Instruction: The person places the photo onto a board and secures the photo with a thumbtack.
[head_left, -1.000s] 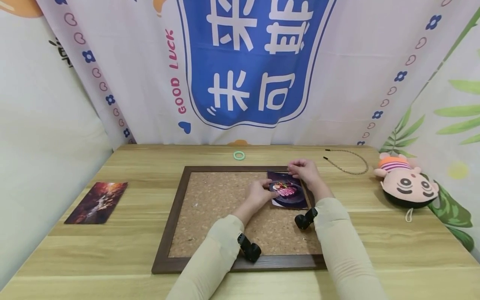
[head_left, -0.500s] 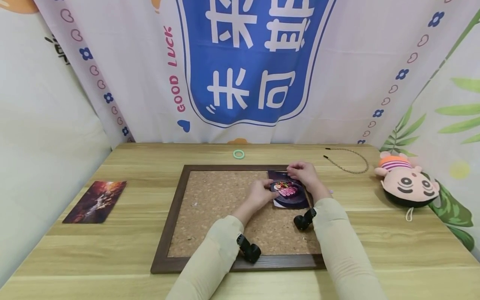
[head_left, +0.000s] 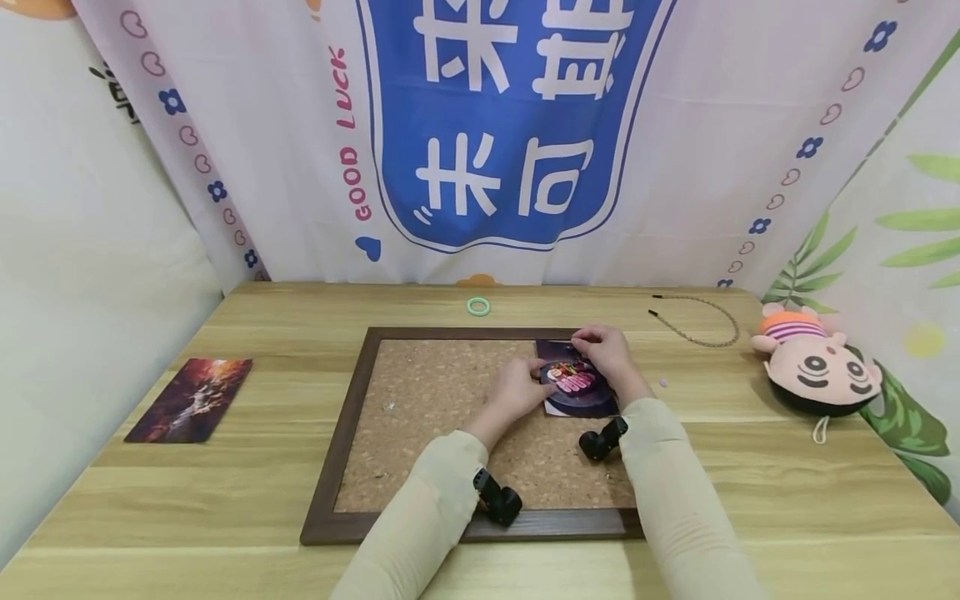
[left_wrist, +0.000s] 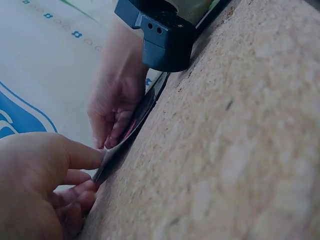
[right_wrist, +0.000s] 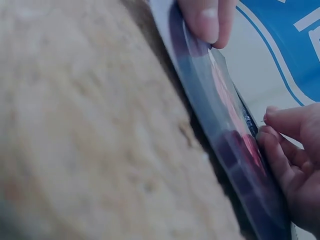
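Observation:
A dark photo print [head_left: 577, 400] of plated food lies over the upper right corner of a brown-framed cork board [head_left: 435, 417]. My left hand [head_left: 516, 388] pinches the print's left edge between thumb and fingers. In the left wrist view that edge of the print [left_wrist: 116, 154] bends up off the cork. At the print's upper right, my right hand [head_left: 606, 350] holds thumb and forefinger together. The right wrist view shows a thin pin tip [right_wrist: 263, 121] between these fingertips; the rest of it is hidden by the fingers.
Another photo print [head_left: 191, 400] lies on the table at the left. Behind the board is a green ring [head_left: 477, 307]. To the right are a braided cord [head_left: 708, 325], a tiny purple piece [head_left: 663, 383] and a plush doll [head_left: 817, 367]. A printed curtain [head_left: 300, 167] hangs behind the table.
My right hand and forearm have shifted slightly left over the print. The tiny purple piece on the table has come into view beside the forearm. My left hand keeps its hold.

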